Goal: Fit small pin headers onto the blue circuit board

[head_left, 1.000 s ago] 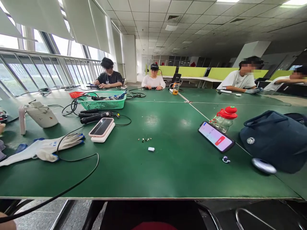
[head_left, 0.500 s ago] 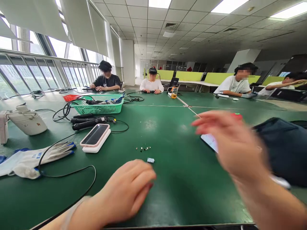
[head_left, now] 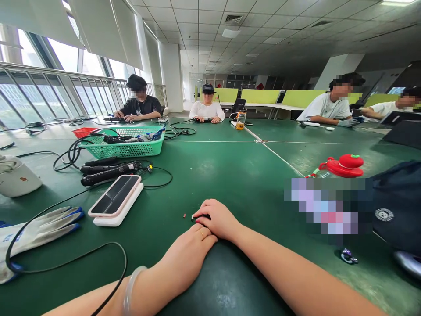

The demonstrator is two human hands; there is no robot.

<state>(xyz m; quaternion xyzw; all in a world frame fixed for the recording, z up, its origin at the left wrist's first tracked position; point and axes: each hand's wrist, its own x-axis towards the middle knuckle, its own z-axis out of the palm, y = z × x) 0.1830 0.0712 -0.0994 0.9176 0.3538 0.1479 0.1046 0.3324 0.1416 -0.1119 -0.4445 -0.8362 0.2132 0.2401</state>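
Both my hands meet on the green table (head_left: 237,175), close in front of me. My right hand (head_left: 219,219) lies palm down, its fingertips pressed together onto some tiny parts (head_left: 192,217), of which only a speck shows. One more tiny loose piece (head_left: 183,215) lies just left of them. My left hand (head_left: 190,248), with a ring and a pale bracelet at the wrist, is curled with its knuckles up. It touches the right hand from below. What either hand holds is hidden.
To my left are a phone on a white power bank (head_left: 115,199), work gloves (head_left: 36,228), a black cable (head_left: 66,263), black tools (head_left: 108,171) and a green basket (head_left: 125,145). At right are a red-lidded bottle (head_left: 342,166) and a dark bag (head_left: 394,206). Several people sit across the table.
One second ago no hands were in view. Both came in, the right hand swinging from the right, and they now rest together over the spot where the small parts lay.
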